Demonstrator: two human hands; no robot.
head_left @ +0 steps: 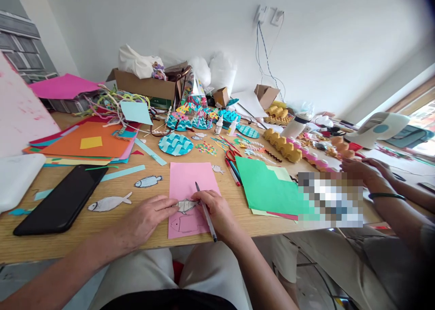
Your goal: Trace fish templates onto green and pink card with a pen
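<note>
A pink sheet lies at the table's front edge, with a fish outline drawn on its lower part. On it rests a small paper fish cutout. My left hand lies at the sheet's left edge, its fingers close together and their tips touching the cutout's left end. My right hand holds a pen and touches the cutout's right end. The pen slants across the hand, its lower end over the table edge. Left of the sheet are a blue fish cutout and a white fish cutout.
A black phone lies at the left, orange paper behind it. Green paper, markers and red scissors are to the right. Another person's hands work at far right. Boxes stand behind.
</note>
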